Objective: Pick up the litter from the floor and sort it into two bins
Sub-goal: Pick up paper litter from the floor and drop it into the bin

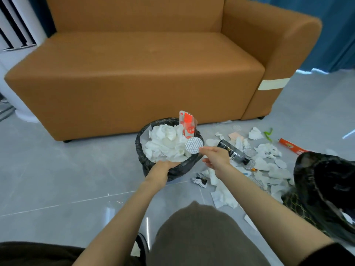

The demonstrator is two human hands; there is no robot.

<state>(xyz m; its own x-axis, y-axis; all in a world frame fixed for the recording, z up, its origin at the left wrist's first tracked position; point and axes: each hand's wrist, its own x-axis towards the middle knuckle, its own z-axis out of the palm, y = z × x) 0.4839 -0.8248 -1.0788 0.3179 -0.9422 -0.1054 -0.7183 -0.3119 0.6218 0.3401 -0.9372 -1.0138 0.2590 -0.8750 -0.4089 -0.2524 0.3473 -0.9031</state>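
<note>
A living room or lounge is suggested by a long orange sofa (134,73) set on a glossy grey tiled floor (57,179), with blue curtains (336,35) hung behind it at the right.

The left hand (165,164) holds the near rim of a black-lined bin (140,148) heaped with crumpled white tissues (165,143). A red-and-white carton (187,123) stands at its far edge. The right hand (217,157) pinches a round foil seal (194,145) over the bin's right rim. More tissues, seals and 1 black bottle (231,150) litter the grey floor (76,179) beside a 2nd bin (307,169).
</note>
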